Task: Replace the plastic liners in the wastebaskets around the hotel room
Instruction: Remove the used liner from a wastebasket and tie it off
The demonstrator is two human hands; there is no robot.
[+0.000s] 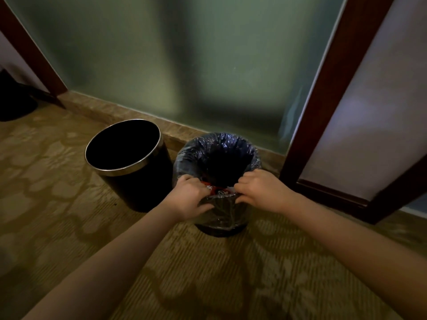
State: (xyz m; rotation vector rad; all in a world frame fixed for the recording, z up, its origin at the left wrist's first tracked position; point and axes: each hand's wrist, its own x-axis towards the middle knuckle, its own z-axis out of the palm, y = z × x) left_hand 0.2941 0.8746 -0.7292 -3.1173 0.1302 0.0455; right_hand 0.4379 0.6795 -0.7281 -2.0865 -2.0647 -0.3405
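Observation:
Two black round wastebaskets stand side by side on the carpet against a frosted glass panel. The left wastebasket point(129, 162) has a bare metal rim and no liner. Over the rim of the right wastebasket point(221, 228) is folded a dark plastic liner point(221, 144). My left hand point(188, 198) and my right hand point(258, 190) both grip the liner at the near edge of the rim, fingers curled over the plastic. Something red and white point(218, 190) shows between my hands at the rim.
A stone threshold point(111, 109) runs under the frosted glass panel point(184, 65). Dark wooden frames stand at the left point(34, 56) and at the right point(323, 93). A dark object point(13, 100) sits at the far left. Patterned carpet point(57, 204) covers the floor.

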